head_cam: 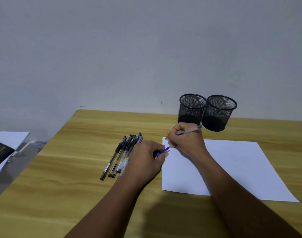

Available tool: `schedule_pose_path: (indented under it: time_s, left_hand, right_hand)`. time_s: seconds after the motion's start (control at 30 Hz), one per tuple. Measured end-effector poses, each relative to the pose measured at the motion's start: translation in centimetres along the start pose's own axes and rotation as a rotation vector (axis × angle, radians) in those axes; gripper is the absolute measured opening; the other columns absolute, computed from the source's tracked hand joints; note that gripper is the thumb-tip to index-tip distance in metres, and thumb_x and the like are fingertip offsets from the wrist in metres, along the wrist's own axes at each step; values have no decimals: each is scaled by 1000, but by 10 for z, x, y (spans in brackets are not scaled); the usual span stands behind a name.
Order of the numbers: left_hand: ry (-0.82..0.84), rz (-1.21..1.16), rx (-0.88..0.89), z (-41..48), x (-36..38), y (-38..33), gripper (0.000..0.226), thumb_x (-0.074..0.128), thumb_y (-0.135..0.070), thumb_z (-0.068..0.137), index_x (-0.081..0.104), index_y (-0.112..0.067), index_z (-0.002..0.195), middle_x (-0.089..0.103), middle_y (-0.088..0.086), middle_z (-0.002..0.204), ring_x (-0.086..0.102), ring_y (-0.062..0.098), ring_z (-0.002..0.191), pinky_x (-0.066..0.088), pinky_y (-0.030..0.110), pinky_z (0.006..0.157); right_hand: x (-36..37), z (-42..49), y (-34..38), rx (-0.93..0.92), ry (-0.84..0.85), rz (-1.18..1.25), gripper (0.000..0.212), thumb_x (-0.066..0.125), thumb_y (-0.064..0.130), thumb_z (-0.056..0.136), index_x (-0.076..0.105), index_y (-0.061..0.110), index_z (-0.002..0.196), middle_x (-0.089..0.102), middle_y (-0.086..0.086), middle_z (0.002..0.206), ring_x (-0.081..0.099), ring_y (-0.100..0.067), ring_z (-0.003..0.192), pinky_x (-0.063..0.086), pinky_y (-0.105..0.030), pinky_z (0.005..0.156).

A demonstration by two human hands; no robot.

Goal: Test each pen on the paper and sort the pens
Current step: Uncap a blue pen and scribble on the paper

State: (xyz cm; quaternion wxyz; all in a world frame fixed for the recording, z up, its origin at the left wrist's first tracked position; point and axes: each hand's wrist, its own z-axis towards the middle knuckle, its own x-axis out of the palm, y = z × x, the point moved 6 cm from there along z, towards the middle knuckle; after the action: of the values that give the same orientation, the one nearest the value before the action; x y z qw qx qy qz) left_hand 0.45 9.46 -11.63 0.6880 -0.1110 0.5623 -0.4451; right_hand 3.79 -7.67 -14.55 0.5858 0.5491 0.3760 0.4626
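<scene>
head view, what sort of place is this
Probably a desk in an office or study: a wooden table against a plain wall, two mesh pen cups, a bunch of pens and a sheet of white paper.

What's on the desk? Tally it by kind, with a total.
Pens: 6, pile partly hidden; one pen in right hand
Cups: 2
Paper: 1
Cap: 1, in left hand
Total: 10

1. I see a clear blue pen [189, 131], slanted, its tip at the white paper's [232, 165] far left corner.
2. A blue cap [162, 151] lies just beside that edge.
3. Capped pens [120, 157], mostly black, lie bundled left of it.
</scene>
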Motion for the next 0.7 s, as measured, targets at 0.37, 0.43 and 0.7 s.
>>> schedule_pose_path:
  time_s: [0.37,0.43,0.7]
  left_hand:
    - [-3,-19,-10,0,1,1,24,77,-28,86,79,-15,106,77,-3,104,68,8,90,58,30,82]
    - [-4,-22,-7,0,1,0,23,78,-27,86,79,-15,106,77,-3,103,68,9,90,59,31,82]
    - [-5,-27,-17,1,1,1,24,78,-27,86,79,-15,106,77,-2,104,68,9,89,59,29,83]
  right_hand:
    - [2,0,1,8,22,-4,25,69,-9,74,58,6,57,58,-10,51,54,-27,49,44,-37,54]
    - [0,0,1,-4,8,2,21,70,-8,76,58,1,61,58,-11,51,54,-27,49,46,-38,55]
    - [0,0,1,-17,4,-32,16,72,1,70,60,3,60,59,-14,53,58,-28,47,49,-43,59]
